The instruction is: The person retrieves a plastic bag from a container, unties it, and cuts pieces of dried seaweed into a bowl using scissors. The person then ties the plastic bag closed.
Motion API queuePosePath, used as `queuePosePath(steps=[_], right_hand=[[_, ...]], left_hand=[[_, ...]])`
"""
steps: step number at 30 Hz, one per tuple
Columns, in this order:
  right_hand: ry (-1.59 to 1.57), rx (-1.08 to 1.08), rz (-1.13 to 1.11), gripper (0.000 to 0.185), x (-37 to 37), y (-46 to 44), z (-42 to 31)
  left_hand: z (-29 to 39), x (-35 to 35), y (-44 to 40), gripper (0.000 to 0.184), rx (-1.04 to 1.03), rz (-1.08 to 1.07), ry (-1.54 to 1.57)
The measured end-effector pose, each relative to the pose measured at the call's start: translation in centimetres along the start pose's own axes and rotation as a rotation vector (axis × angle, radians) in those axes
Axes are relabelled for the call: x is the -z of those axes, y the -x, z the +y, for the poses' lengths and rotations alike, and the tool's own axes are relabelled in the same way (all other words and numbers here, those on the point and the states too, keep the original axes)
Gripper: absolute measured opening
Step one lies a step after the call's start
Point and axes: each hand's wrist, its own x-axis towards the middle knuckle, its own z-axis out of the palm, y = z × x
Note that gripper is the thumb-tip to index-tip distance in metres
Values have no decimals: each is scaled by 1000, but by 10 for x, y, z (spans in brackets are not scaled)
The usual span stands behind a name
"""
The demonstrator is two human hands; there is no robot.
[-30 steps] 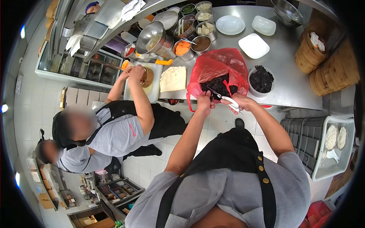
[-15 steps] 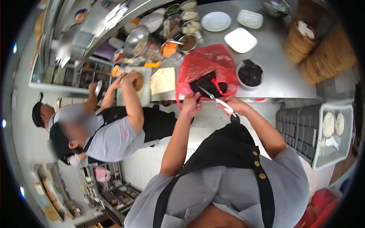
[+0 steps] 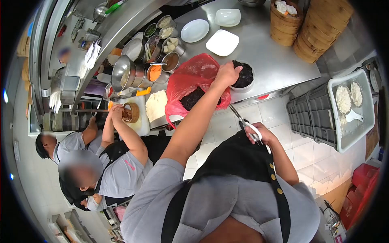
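Observation:
My left hand (image 3: 227,75) reaches across the red plastic bag (image 3: 194,67) to the left rim of a white bowl (image 3: 248,87). Its fingers are curled beside the dark, leafy black food (image 3: 244,77) in that bowl; what they hold, if anything, is hidden. More of the same black food (image 3: 191,99) lies inside the bag's mouth, partly covered by my forearm. In my right hand (image 3: 263,134) is a pair of scissors (image 3: 240,117) with white handles, in front of the table edge, blades pointing up toward the bag.
Left of the bag are a pale flat sheet (image 3: 156,105), a steel mixing bowl (image 3: 123,73) and several ingredient tubs. White plates (image 3: 222,42) and bamboo steamers (image 3: 285,24) stand behind. Two co-workers are close on the left. A pale tub (image 3: 366,107) sits atop grey crates (image 3: 310,117) at right.
My left hand has gone from the bag's front to the white bowl. My right hand has drawn the scissors out of the bag, back toward my body. The view has shifted.

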Motion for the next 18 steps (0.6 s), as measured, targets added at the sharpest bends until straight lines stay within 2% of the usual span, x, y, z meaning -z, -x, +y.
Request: queuePosePath(steps=[1,2,3,4,5,6,10,13,16,18], right_hand=[[-9,6,9,37,1,4,2],[-68,24,14,36,1,9,3],[-44,39,-4,37,3,13,3],[-3,66,-6,41,5,13,6],[57,88,9,45,3,14,6],[36,98,16,49,7,8,12],[73,64,4,50,5,-7,5],[160,27,-53,52,5,-19,-5],[178,10,-118,47,1,-26,-17],[167,3,-126,45,1,-26,-19]], left_hand=[[-6,-6,-6,38,-130,124,-195],[-6,-10,-7,35,-232,230,-128],[3,4,-1,29,-365,95,-444],[-3,0,-2,24,-307,15,-444],[-1,3,3,22,-368,-30,-515],[-12,-17,3,21,-300,56,-391],[-13,-52,3,27,-324,200,-445],[-11,-50,2,29,-212,8,-384],[-4,-46,12,29,-264,316,-303],[3,-16,38,29,-370,502,-137]])
